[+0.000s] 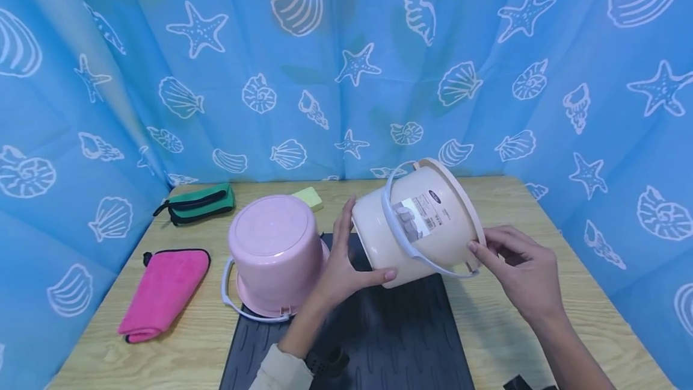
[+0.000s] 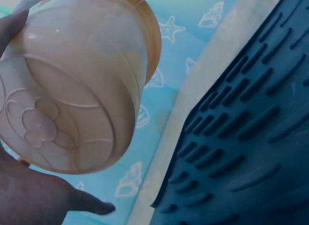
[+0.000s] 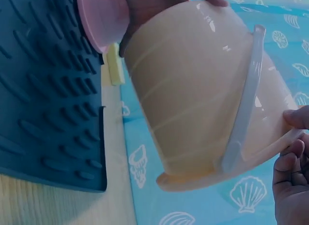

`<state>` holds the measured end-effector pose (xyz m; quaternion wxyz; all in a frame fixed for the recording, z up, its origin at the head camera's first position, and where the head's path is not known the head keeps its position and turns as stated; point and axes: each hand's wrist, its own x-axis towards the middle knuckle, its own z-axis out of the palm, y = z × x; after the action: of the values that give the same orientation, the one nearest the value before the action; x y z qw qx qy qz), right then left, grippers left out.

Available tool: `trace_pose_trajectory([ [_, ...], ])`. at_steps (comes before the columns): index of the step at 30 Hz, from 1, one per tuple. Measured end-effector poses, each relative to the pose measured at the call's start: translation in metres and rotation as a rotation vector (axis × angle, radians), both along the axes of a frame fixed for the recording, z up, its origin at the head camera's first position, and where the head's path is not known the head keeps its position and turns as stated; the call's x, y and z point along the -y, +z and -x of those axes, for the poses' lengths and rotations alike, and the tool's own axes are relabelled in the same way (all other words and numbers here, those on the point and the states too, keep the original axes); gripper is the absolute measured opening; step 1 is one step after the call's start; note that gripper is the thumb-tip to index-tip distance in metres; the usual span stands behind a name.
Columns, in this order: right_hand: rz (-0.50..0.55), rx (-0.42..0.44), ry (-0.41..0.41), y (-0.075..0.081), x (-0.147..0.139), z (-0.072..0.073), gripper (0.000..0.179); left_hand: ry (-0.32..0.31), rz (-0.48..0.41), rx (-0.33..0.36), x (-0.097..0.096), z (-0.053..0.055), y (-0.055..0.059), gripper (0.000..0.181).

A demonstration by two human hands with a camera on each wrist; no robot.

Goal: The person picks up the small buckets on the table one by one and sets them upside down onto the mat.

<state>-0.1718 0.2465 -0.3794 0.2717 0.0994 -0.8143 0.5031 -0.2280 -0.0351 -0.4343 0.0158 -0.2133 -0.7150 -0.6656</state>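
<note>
A cream bucket (image 1: pixel 428 221) with a label and a pale blue handle (image 1: pixel 397 227) is tilted on its side above the dark mat. My left hand (image 1: pixel 352 263) holds its base end, fingers reaching over the far edge and thumb spread at the near one. An embossed flower on the bucket's base (image 2: pixel 41 123) shows in the left wrist view. At the mouth end my right hand (image 1: pixel 522 269) pinches the rim between thumb and fingers. A pink bucket (image 1: pixel 273 251) stands upside down left of my left hand, its handle lowered on the mat.
Under the buckets lies the black ridged mat (image 1: pixel 400 342) on a wooden table (image 1: pixel 514 203). A folded pink cloth (image 1: pixel 165 294) and a green zip pouch (image 1: pixel 200 203) lie at left. Behind the buckets is a yellow sponge (image 1: pixel 308 197). A blue shell-print curtain (image 1: pixel 346 119) surrounds the table.
</note>
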Motion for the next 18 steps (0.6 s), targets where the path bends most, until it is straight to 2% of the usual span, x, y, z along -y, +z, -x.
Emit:
trace_pose_trajectory([
  [4, 0.007, 0.006, 0.065, 0.001, 0.002, 0.000, 0.022, 0.045, 0.020, -0.069, 0.007, -0.001, 0.005, 0.120],
  [8, -0.033, 0.015, 0.110, 0.002, 0.004, 0.000, 0.022, 0.089, 0.045, -0.135, 0.013, -0.003, 0.016, 0.115],
  [11, -0.098, 0.011, 0.111, 0.004, 0.004, -0.002, 0.023, 0.126, 0.093, -0.184, 0.017, -0.006, 0.026, 0.114],
  [15, -0.187, -0.027, 0.090, 0.008, 0.003, -0.008, 0.029, 0.143, 0.137, -0.243, 0.021, -0.009, 0.038, 0.115],
  [18, -0.244, -0.058, 0.060, 0.009, 0.000, -0.013, 0.032, 0.161, 0.185, -0.263, 0.024, -0.010, 0.047, 0.115],
])
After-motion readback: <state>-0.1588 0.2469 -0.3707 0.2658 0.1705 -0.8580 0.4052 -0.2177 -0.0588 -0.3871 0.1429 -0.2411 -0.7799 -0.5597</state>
